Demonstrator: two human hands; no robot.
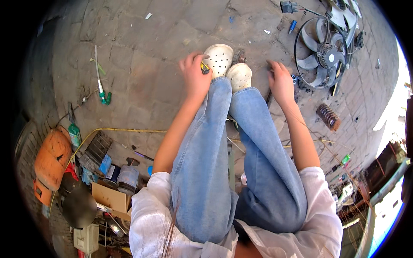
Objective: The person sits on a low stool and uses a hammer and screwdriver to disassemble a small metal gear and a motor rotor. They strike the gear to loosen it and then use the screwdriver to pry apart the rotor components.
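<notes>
My left hand (196, 76) is closed round a short yellow-and-black object (204, 67), beside the white clog (220, 59) on my left foot. Most of that object is hidden by my fingers, so its kind does not show. My right hand (282, 84) is held low over the paving to the right of the other white clog (239, 76), fingers stretched and thumb apart, with nothing visible in it. Between and just beyond the clogs lies a small rusty metal part (241, 57), partly hidden by them. A dark bar lies beside my right wrist.
A black radiator fan (320, 53) lies at the far right, with a blue cylinder (292, 26) near it and a coil spring (328, 117) nearer me. At left are a green-handled tool (102, 92), an orange gas cylinder (52, 159), a yellow hose, a cardboard box (109, 198) and tins.
</notes>
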